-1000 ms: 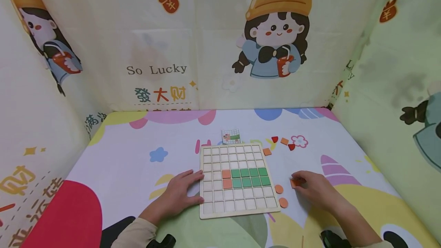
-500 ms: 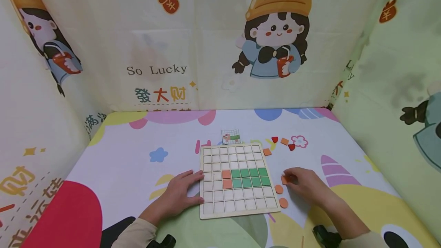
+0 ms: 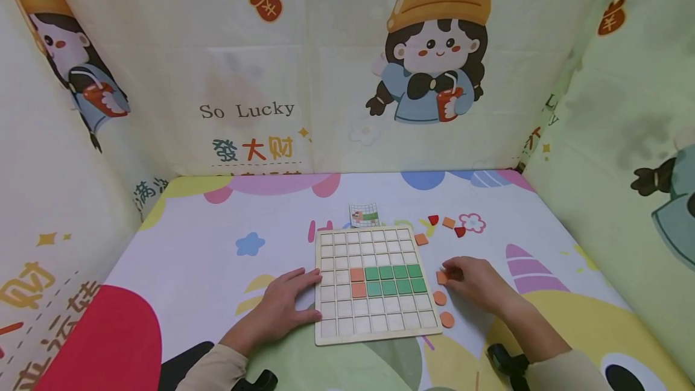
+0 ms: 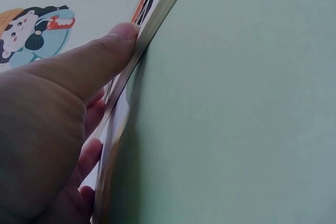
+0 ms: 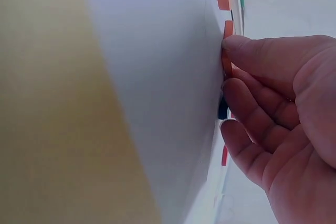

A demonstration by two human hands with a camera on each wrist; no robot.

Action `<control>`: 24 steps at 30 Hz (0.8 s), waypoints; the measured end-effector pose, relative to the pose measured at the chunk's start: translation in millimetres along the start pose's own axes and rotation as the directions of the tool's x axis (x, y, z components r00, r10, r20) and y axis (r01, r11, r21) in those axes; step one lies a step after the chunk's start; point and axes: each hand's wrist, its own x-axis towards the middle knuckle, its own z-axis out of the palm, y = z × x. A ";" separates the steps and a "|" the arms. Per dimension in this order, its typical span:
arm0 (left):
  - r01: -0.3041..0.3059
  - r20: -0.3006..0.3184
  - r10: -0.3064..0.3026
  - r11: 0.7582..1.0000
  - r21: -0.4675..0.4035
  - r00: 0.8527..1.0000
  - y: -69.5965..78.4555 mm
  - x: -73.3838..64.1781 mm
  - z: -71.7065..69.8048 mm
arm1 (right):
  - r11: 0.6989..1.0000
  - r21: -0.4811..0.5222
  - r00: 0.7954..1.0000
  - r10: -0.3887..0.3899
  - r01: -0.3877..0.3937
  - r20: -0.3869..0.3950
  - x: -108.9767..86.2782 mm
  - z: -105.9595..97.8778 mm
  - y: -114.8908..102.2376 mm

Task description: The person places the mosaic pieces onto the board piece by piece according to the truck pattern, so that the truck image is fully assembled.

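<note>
A pale wooden grid board point(image 3: 380, 335) lies on the table, with green square tiles point(image 3: 393, 280) and two orange-red tiles point(image 3: 357, 282) set in its middle rows. At its left edge rests my left hand point(image 3: 282, 301), thumb and fingers extended; the left wrist view shows the thumb point(image 4: 113, 48) against the board's side. To the board's right, my right hand point(image 3: 478, 282) pinches a loose orange square tile point(image 3: 442, 278). Thumb and fingertips meet at that tile point(image 5: 227, 61) in the right wrist view. Two orange round tiles point(image 3: 440, 298) lie just nearer to me.
Behind the board lies a small picture card point(image 3: 364, 215) with a printed grid. Orange square tiles point(image 3: 448, 222) and red pieces point(image 3: 460, 232) are scattered at the back right. Patterned cloth walls point(image 3: 326, 77) close off the back and sides of the table.
My right hand has moved left and slightly away from me, bringing the orange square tile closer to the board. The left hand and the board have stayed put.
</note>
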 end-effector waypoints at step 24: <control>0.011 0.011 -0.011 1.000 -0.003 1.000 -0.3 0.8 0.7 | 0.999 -0.020 0.999 -0.040 0.039 -0.019 15.1 -2.1 -13.0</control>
